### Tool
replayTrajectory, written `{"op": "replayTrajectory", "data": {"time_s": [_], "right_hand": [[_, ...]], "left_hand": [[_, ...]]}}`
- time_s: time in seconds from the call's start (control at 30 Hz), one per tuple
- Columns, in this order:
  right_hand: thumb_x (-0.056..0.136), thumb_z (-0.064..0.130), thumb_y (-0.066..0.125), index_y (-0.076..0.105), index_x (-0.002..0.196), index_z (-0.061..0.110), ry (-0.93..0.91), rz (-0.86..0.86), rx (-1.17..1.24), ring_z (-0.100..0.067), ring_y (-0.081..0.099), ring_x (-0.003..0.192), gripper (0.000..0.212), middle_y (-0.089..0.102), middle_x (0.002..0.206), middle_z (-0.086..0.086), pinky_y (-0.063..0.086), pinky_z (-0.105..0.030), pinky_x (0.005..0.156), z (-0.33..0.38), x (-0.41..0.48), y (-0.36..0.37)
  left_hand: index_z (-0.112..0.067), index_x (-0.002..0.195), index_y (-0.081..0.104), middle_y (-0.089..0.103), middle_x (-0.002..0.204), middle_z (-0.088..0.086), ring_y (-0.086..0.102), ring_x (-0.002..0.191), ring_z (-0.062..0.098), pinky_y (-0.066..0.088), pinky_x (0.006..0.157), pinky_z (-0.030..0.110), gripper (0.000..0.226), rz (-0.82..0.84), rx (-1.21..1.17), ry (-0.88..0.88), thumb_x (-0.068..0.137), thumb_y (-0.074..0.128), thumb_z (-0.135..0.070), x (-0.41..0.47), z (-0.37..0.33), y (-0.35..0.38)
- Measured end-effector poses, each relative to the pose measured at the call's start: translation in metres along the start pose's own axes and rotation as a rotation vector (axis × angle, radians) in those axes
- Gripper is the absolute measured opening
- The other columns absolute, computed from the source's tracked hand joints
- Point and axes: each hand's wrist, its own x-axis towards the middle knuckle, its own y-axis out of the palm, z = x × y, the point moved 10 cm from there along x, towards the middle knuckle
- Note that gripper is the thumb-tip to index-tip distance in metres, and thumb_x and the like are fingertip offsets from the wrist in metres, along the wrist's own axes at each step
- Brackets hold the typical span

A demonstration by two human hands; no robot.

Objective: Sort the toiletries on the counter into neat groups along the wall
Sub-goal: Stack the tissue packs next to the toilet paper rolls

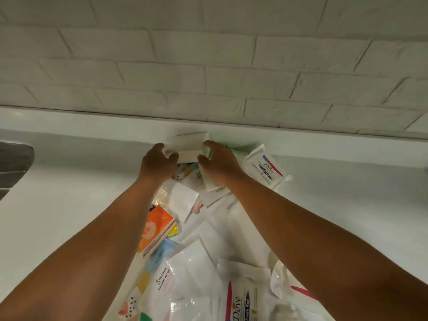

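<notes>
Both my hands reach to the back of the white counter (69, 193), close to the low ledge under the brick wall. My left hand (157, 162) and my right hand (220, 162) grip a small white box (188, 145) from either side, fingers curled round its ends. It sits close to the ledge; whether it rests on the counter I cannot tell. A white packet (209, 184) lies partly under my right palm. Between my forearms spreads a loose heap of packets: an orange pack (156, 228), a white sachet (183, 200), a Stalove wet-wipe pack (164, 281) and a Dove soap box (240, 302).
Another Dove pack (268, 167) lies right of my right hand beside something green (234, 150) against the ledge. A grey metal object (14, 163) shows at the far left edge. White brick wall (208, 66) rises behind the counter.
</notes>
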Motion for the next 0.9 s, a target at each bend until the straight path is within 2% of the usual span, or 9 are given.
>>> {"op": "replayTrajectory", "data": {"time_s": [0.1,0.2,0.27,0.37,0.47,0.53,0.6,0.73,0.9], "right_hand": [[0.096,0.026,0.054,0.052,0.127,0.009,0.050,-0.003,0.038,-0.030,0.055,0.114,0.036,0.058,0.126,-0.012,0.048,-0.038,0.094,0.000,0.010,0.008],[0.095,0.024,0.053,0.055,0.113,0.007,0.093,-0.014,0.078,-0.030,0.059,0.103,0.025,0.061,0.113,-0.012,0.051,-0.038,0.086,0.000,0.016,0.011],[0.095,0.024,0.051,0.057,0.110,0.006,0.102,-0.014,0.097,-0.030,0.059,0.102,0.024,0.062,0.111,-0.012,0.050,-0.037,0.084,0.001,0.019,0.013],[0.096,0.023,0.050,0.058,0.116,0.006,0.114,-0.023,0.152,-0.029,0.058,0.107,0.027,0.062,0.115,-0.012,0.047,-0.035,0.085,0.001,0.018,0.013],[0.097,0.025,0.051,0.052,0.132,0.008,0.131,-0.042,0.229,-0.028,0.054,0.118,0.039,0.057,0.130,-0.010,0.046,-0.037,0.098,-0.001,0.011,0.013],[0.097,0.028,0.054,0.051,0.134,0.011,0.158,-0.097,0.310,-0.025,0.055,0.119,0.041,0.057,0.132,-0.007,0.046,-0.038,0.101,-0.005,0.005,0.009],[0.094,0.032,0.058,0.055,0.124,0.013,0.188,-0.164,0.397,-0.022,0.057,0.107,0.035,0.059,0.122,-0.004,0.048,-0.033,0.089,-0.011,-0.002,0.003],[0.088,0.036,0.065,0.050,0.096,0.018,0.242,-0.251,0.563,-0.028,0.065,0.089,0.024,0.061,0.100,-0.003,0.053,-0.035,0.072,-0.030,-0.016,-0.009],[0.090,0.033,0.064,0.049,0.104,0.019,0.199,-0.260,0.586,-0.024,0.065,0.091,0.024,0.060,0.098,0.001,0.056,-0.041,0.079,-0.048,-0.045,-0.027]], "left_hand": [[-0.005,0.146,0.042,0.051,0.145,0.016,0.047,0.133,0.035,0.037,0.107,0.039,0.059,0.044,0.020,-0.007,0.100,0.050,-0.041,0.009,0.001,0.008],[0.000,0.132,0.053,0.060,0.129,0.021,0.055,0.119,0.037,0.043,0.097,0.042,0.054,0.046,0.014,-0.002,0.099,0.046,-0.043,0.015,0.000,0.011],[0.002,0.121,0.058,0.064,0.119,0.022,0.058,0.110,0.038,0.045,0.090,0.042,0.052,0.027,-0.013,-0.005,0.099,0.045,-0.043,0.015,0.000,0.009],[0.004,0.120,0.061,0.065,0.119,0.024,0.059,0.112,0.039,0.046,0.096,0.046,0.057,-0.038,-0.084,-0.056,0.099,0.041,-0.045,0.012,0.009,-0.001],[0.003,0.085,0.064,0.064,0.082,0.021,0.064,0.081,0.038,0.052,0.077,0.046,0.053,-0.075,-0.209,-0.113,0.099,0.043,-0.045,0.003,0.018,-0.008],[0.000,0.069,0.055,0.050,0.065,0.018,0.050,0.061,0.030,0.043,0.062,0.041,0.047,-0.068,-0.294,-0.106,0.097,0.049,-0.037,-0.007,0.017,-0.008],[-0.002,0.074,0.061,0.057,0.067,0.015,0.052,0.063,0.023,0.039,0.061,0.032,0.036,-0.073,-0.368,-0.073,0.094,0.054,-0.031,-0.021,0.011,-0.009],[-0.014,0.107,0.072,0.071,0.099,-0.004,0.065,0.089,0.013,0.046,0.076,0.021,0.020,-0.149,-0.427,0.027,0.094,0.062,-0.026,-0.056,-0.011,-0.020],[-0.013,0.125,0.064,0.066,0.117,-0.005,0.062,0.103,0.012,0.045,0.085,0.015,0.035,-0.207,-0.500,0.085,0.092,0.068,-0.023,-0.102,-0.037,-0.016]]}}
